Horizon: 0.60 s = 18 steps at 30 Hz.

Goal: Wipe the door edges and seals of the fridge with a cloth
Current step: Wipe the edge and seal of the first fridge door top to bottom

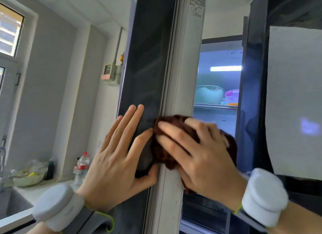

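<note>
- The fridge door [148, 59] stands open, edge-on to you. It is probably heavy and stiff, so steady it by its edge.
- Its pale seal [176, 77] is likely soft and ridged, so press gently.
- The brown cloth [167, 153], limp and light, is bunched against that seal. Keep it wadded under your palm.
- Your right hand [200, 155] cups the cloth, fingers spread and bent over it.
- Your left hand [113, 160] clasps the door edge, fingers flat, thumb hooked round.

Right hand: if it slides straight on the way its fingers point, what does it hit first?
Probably the left hand: the right hand, holding the cloth to the door edge, points up-left at the left's bent finger, close by on the door front. Depth is hard to judge.
</note>
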Each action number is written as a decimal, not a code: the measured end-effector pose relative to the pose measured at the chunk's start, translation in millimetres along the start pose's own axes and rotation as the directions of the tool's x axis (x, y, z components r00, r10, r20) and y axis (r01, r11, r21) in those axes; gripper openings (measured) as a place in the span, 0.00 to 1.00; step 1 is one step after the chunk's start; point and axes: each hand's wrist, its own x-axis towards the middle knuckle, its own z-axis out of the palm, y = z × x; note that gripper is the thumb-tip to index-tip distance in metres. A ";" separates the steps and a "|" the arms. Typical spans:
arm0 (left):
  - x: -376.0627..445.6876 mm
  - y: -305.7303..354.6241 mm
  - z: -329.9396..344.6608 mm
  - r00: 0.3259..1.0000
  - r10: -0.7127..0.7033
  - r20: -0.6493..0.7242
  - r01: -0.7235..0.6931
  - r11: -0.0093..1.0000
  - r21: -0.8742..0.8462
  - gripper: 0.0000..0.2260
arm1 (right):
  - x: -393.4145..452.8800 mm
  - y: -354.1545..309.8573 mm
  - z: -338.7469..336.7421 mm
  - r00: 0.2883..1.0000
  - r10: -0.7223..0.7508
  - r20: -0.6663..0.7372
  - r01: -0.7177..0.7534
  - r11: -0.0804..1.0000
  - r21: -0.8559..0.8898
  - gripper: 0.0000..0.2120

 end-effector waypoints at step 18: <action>-26.5 10.8 4.0 0.999 -0.025 0.027 0.025 1.000 0.006 0.23 | 51.2 35.2 -0.7 0.978 0.188 -0.090 -0.190 0.982 -0.016 0.21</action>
